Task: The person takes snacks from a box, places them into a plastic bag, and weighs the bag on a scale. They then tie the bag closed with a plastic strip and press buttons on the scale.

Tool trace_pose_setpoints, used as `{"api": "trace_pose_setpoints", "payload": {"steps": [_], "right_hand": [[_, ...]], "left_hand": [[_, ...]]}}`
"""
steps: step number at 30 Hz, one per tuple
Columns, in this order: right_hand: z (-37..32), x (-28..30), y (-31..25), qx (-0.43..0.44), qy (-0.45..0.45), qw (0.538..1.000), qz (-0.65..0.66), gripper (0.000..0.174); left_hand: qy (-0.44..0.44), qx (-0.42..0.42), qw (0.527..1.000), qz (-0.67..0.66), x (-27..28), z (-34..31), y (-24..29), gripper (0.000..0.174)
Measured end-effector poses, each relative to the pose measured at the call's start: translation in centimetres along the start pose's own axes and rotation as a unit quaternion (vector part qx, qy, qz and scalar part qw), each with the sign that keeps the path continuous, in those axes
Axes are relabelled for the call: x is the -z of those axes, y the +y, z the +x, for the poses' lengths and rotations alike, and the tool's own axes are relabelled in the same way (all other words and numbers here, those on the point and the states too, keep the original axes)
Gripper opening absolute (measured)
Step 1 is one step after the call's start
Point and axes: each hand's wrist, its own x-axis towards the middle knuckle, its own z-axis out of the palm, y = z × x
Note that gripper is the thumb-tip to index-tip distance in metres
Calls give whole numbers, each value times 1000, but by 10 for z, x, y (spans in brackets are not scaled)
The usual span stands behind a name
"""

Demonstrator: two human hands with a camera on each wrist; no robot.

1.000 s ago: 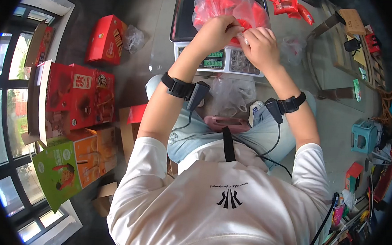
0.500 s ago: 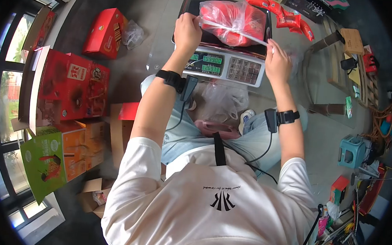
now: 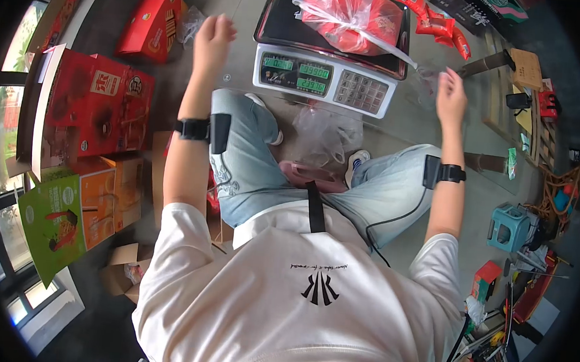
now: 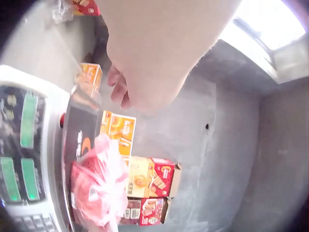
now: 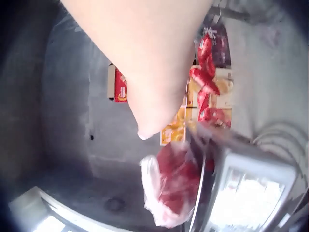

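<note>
A tied clear plastic bag of red packets [image 3: 353, 22] sits on the black pan of a white weighing scale [image 3: 322, 83], in the head view. Its twisted handle ends stick out to both sides of the knot. To the left of the scale, my left hand [image 3: 213, 43] hangs in the air, holding nothing; its fingers look loosely bent in the left wrist view. My right hand [image 3: 451, 101] is raised off the scale's right side, fingers relaxed and holding nothing. The right wrist view hides most of its fingers behind the hand.
Several red packets [image 3: 435, 27] lie beyond the scale's right corner. A red box [image 3: 152, 26] and large red cartons [image 3: 98, 106] stand at left. A crumpled plastic bag [image 3: 329, 133] hangs below the scale, and a blue stool [image 3: 507, 227] is at right.
Both hands worked at the bag's top, then pulled its handle ends apart. Now they have let go and moved outward, left hand leftward and right hand rightward. The bag stays on the scale.
</note>
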Motion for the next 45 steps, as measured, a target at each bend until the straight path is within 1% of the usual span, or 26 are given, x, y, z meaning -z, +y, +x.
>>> {"api": "trace_pose_setpoints", "payload": {"steps": [2,3,4,5,6,7,9,10,12,13,14,16,18,21,28,30,31,32,34,35,36,38,40,43,44,45], "right_hand": [[4,0,104,-76,75,994,29,35],[-1,4,126,-124,79,987,62,31],[-9,5,136,-174,86,977,95,28],[-14,7,134,-178,87,975,97,28],[-15,13,129,-272,81,949,138,25],[-16,17,125,-362,75,912,176,23],[-18,13,119,-365,85,911,174,22],[-15,13,115,-362,93,911,172,21],[-15,6,114,-343,80,923,157,22],[-14,2,119,-327,69,932,143,22],[-12,-1,123,-324,63,932,151,23],[-12,-3,111,-325,40,934,146,27],[-12,-4,98,-319,39,935,149,29],[-13,-5,88,-314,29,938,142,33],[-11,-9,89,-316,13,940,132,33],[-9,-10,92,-323,7,937,131,33],[-10,-10,95,-332,-8,935,122,32],[-11,-12,96,-336,0,933,127,32],[-13,-10,97,-306,-21,944,122,30],[-14,-9,98,-304,-19,945,120,30],[-15,-10,102,-308,-27,944,118,30],[-15,-11,114,-305,-43,944,116,28],[-18,-10,109,-314,-46,942,105,28],[-23,-12,107,-310,-83,941,106,27],[-23,-9,109,-308,-79,942,107,27],[-24,-8,103,-313,-100,939,104,27]], "left_hand": [[32,71,997,-28,43,-19,-36,31],[88,90,991,-35,55,-34,-55,30],[141,108,983,-42,63,-49,-72,29],[202,135,968,-62,67,-63,-88,29],[261,161,948,-84,68,-73,-99,29],[258,161,949,-82,68,-79,-101,29],[318,143,933,-95,63,-87,-104,28],[317,144,932,-98,60,-87,-105,28],[259,98,961,-22,56,-87,-105,27],[262,97,960,-27,52,-86,-104,27],[244,101,965,-3,49,-85,-103,28],[227,107,968,19,45,-86,-98,28],[191,91,973,93,43,-86,-92,31],[185,78,970,134,41,-88,-87,32],[175,88,971,134,40,-89,-81,30],[144,103,984,22,20,-86,-75,25],[70,88,994,-12,2,-86,-53,23],[-6,76,996,-46,-21,-86,-21,20],[-112,86,990,0,-62,-83,39,14],[-119,-30,989,77,-82,-80,58,15],[-121,-148,970,150,-100,-74,69,17],[-101,-248,938,220,-131,-63,76,26],[-100,-278,916,271,-156,-53,67,37],[-78,-297,903,301,-177,-51,53,36],[-70,-274,905,318,-178,-53,49,35],[-62,-250,906,335,-178,-55,50,34]]}}
